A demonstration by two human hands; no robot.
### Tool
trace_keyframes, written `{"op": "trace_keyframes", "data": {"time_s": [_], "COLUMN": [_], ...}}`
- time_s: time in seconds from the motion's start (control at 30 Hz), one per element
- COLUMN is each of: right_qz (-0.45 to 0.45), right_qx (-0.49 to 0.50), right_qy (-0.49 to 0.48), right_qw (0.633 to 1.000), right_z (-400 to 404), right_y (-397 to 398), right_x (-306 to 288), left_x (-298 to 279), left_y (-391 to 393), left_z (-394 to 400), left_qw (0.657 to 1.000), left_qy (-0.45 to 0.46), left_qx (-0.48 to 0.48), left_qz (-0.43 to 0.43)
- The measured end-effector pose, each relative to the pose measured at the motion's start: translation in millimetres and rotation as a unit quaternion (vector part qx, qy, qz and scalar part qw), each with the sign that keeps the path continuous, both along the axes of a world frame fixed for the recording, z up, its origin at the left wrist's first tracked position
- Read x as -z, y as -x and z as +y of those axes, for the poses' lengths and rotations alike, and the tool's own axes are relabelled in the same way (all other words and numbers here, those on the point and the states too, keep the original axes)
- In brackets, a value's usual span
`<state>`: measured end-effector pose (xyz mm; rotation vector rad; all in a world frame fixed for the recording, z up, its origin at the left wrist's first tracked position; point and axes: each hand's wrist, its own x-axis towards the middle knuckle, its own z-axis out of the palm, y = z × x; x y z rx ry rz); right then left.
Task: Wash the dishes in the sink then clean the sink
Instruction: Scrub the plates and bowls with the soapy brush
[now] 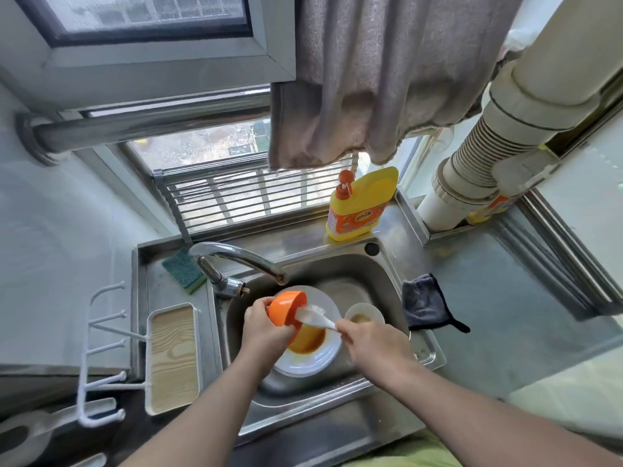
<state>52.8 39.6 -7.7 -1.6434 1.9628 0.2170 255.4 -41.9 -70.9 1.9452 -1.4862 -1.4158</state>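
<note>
From the head camera, the left hand (266,326) grips an orange bowl (287,311) tilted on its side above a white plate (315,360) lying in the steel sink (381,267). The right hand (372,345) curls its fingers (347,330) round a white brush (313,316), bristles touching the bowl's rim. A small white bowl (364,315) sits just beside the plate; a yellow detergent bottle (360,203) stands on the surface behind.

Sink (387,264) brushed steel; orange bowl (286,306) glossy plastic; tray (173,358) wood-grain, matt; cloth (424,303) fuzzy.
</note>
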Motion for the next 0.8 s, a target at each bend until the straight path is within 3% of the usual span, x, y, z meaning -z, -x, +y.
{"op": "trace_keyframes", "data": {"time_s": [0.17, 0.33, 0.5, 0.67, 0.8], "right_qz": [-0.089, -0.203, -0.252, -0.252, -0.258], "right_qx": [0.132, 0.225, 0.257, 0.256, 0.263], "right_qy": [-0.049, -0.094, -0.098, -0.093, -0.091], "right_qw": [0.986, 0.948, 0.928, 0.929, 0.925], "right_z": [14, 11, 4, 1, 2], "right_y": [24, 44, 54, 60, 62], "right_x": [24, 59, 79, 87, 89], "left_x": [19, 40, 55, 58, 59], "left_y": [-1, -1, -1, 6, 13], "left_z": [16, 36, 38, 36, 33], "left_qw": [0.989, 0.981, 0.97, 0.963, 0.972], "left_qy": [0.06, 0.1, 0.123, 0.154, 0.127], "left_qx": [0.084, 0.053, 0.032, 0.073, 0.019], "left_qz": [-0.108, -0.159, -0.207, -0.207, -0.195]}}
